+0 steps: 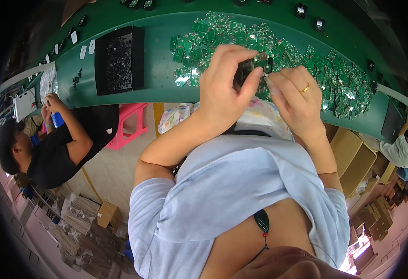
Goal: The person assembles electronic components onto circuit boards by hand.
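Note:
My left hand (220, 90) is closed around a small black housing (244, 73), with fingers over its far edge and the thumb along its near side. Metal and a bit of green show at the housing's right end. My right hand (299, 97), with a ring on one finger, is pinched close beside that end. Whatever lies between its fingertips is too small to make out. Behind and around both hands, loose green circuit boards (346, 86) cover the green table (160, 60) in a wide heap.
Left of the heap, a black tray (136, 60) contains small black parts, with more black pieces (77, 78) beside it. Black units (320, 24) line the far strip. A co-worker (50, 153) sits at left near a pink stool (129, 128); cardboard boxes (353, 156) stand at right.

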Tool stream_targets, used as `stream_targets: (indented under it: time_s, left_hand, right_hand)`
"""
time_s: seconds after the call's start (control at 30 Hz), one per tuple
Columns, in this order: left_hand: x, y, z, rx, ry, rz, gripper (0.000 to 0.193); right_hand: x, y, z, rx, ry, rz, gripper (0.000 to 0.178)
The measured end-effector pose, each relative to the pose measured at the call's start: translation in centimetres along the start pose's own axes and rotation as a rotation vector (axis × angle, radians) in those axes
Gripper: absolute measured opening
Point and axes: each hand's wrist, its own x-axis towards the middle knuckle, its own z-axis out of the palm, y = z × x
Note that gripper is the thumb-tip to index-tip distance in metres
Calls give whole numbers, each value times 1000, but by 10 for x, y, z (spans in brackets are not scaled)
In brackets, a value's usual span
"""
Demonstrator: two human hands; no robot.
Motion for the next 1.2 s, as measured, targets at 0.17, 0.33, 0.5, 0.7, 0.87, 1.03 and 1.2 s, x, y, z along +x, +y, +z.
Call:
stream_targets:
  time_s: [0.17,0.33,0.5,0.7,0.87,1.03,1.2]
  left_hand:
    - [1,1,0,52,7,58,24]
    - [2,2,0,83,3,93,24]
    - [4,0,3,82,21,152,23]
    - [1,-8,6,71,42,190,23]
    - [1,-17,4,-91,9,-49,23]
    - [-2,-16,6,-275,-16,-217,22]
    - [-7,-29,0,-314,-79,-267,24]
  right_hand:
    - [2,-1,1,-25,4,-15,26]
    - [2,0,2,-48,-2,-28,23]
    - [4,0,3,-81,-17,-43,20]
    - [7,5,3,-93,-110,-104,21]
    - [-8,15,26,23,87,99,23]
    - [-15,-9,30,794,129,772,41]
    - [-18,4,20,972,246,851,29]
